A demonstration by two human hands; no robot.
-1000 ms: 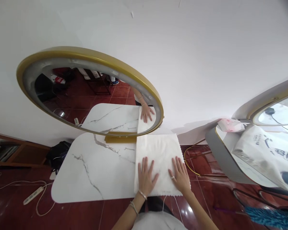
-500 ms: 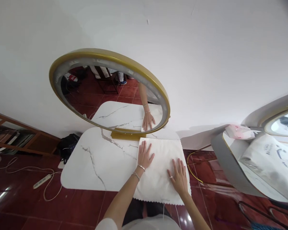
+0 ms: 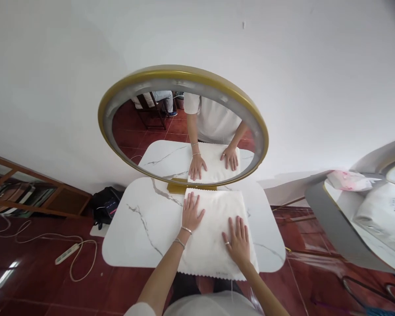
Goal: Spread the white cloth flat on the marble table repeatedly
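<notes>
The white cloth (image 3: 213, 245) has slid leftward over the table (image 3: 134, 239) since half a second ago, and now lies flat in front of the mirror (image 3: 184, 127). The left hand (image 3: 191, 213) is spread palm down at the cloth's far left corner, close before the mirror; the right hand (image 3: 239, 245), fingers also spread, rests flat on the fabric farther out from the mirror. Neither grips anything. To my eye this is a positioning and smoothing step; any further shift would call for light, even pressure from both palms, lest the fabric ruck. What lies beneath the palms is hidden, and I can't tell how many layers there are. The near edge seems to overhang the table, its small marking unreadable. Reflected in the mirror, a person's legs (image 3: 167, 103) show without the rest of the body. Well right of the mirror, a pale fabric bundle (image 3: 382, 215) runs out of view.
</notes>
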